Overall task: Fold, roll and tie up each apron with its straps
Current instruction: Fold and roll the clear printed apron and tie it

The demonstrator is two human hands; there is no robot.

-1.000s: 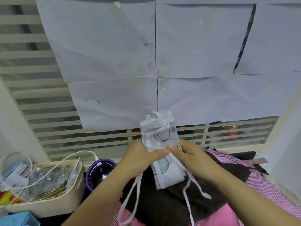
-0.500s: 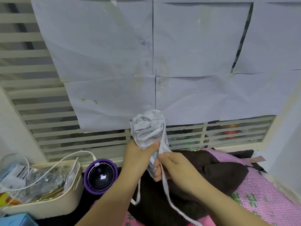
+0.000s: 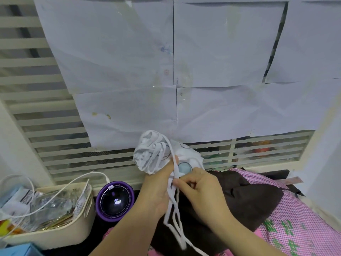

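Note:
A rolled white apron (image 3: 150, 154) with a blue circle print is held up in front of the window. My left hand (image 3: 156, 189) grips the roll from below, thumb pressed against a strap. My right hand (image 3: 201, 189) pinches the white straps (image 3: 175, 209) beside the roll. One strap runs up over the roll's top; loose ends hang down between my forearms. Under my hands lie a dark brown apron (image 3: 245, 202) and a pink checked apron (image 3: 295, 218).
A cream basket (image 3: 55, 231) full of packets and a white cable stands at the left. A purple round gadget (image 3: 115, 200) sits beside it. Behind are a slatted window grille (image 3: 36, 108) and taped paper sheets (image 3: 166, 61).
The roll has tilted from upright to leaning left, its end now facing me. My right hand moved from the roll's side down to the straps below it, and a strap now loops over the top.

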